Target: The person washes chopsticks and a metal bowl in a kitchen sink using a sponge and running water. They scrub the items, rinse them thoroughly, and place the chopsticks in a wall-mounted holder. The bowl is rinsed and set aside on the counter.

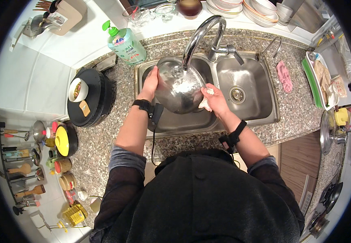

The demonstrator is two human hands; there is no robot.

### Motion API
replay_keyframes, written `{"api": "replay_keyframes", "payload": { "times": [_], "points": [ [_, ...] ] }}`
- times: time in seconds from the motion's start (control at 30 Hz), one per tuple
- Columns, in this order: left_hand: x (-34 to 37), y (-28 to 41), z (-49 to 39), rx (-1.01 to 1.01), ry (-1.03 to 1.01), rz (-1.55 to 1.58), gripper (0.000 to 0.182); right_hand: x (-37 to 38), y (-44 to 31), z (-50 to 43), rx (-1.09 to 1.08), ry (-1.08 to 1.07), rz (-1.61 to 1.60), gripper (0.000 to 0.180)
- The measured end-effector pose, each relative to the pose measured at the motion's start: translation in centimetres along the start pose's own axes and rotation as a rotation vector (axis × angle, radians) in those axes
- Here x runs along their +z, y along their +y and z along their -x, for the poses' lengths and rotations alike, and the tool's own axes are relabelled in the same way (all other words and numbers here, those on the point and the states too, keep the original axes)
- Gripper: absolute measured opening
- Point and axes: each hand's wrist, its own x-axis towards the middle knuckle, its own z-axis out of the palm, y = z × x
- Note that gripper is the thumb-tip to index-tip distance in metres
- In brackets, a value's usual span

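Observation:
Over the left basin of the steel sink (190, 121), I hold a round, shiny bowl or lid (175, 94) at a tilt. Which of the two it is, I cannot tell. My left hand (151, 83) grips its left rim, with the thumb on the near face. On the right side, my right hand (214, 98) grips the rim and a crumpled white cloth (205, 104) together. Water runs from the chrome faucet (204, 27) onto the shiny surface and spreads there. The fingers behind the rim are hidden.
Left of the sink stand a green pump bottle (128, 45) and a black round appliance (98, 103) bearing a white bowl (78, 90). A pink cloth (284, 76) lies right of the right basin (245, 82). Stacked plates (224, 10) line the sill behind the faucet.

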Motion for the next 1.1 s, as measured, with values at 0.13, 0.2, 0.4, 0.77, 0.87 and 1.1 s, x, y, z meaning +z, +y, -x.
{"api": "replay_keyframes", "payload": {
  "times": [0.13, 0.2, 0.4, 0.77, 0.87, 1.1],
  "points": [
    [4.2, 0.6, 3.8, 0.698, 0.236, -0.707, 0.061, 1.1, 0.3, -0.7, -0.061, -0.040, 0.084, 0.013],
    [7.4, 0.4, 7.0, 0.962, 0.271, -1.028, 0.059, 2.0, 0.3, -1.1, -0.032, -0.025, 0.122, 0.012],
    [9.0, -2.1, 11.9, 1.223, 0.007, -1.382, 0.061, 2.0, -0.5, -2.0, 0.128, 0.082, -0.353, 0.014],
    [0.0, -7.9, 10.0, 0.629, 0.165, -0.392, 0.072, -1.5, -1.3, -0.5, 0.235, 0.053, -0.430, 0.012],
    [-0.1, -8.6, 9.0, 0.000, -0.107, 0.250, 0.076, -0.5, -2.3, 0.4, 0.201, 0.117, -0.398, 0.016],
    [1.7, -8.0, 8.9, -0.373, -0.224, 0.735, 0.077, 1.3, -3.6, 1.7, 0.064, 0.150, -0.268, 0.009]
  ]
}}
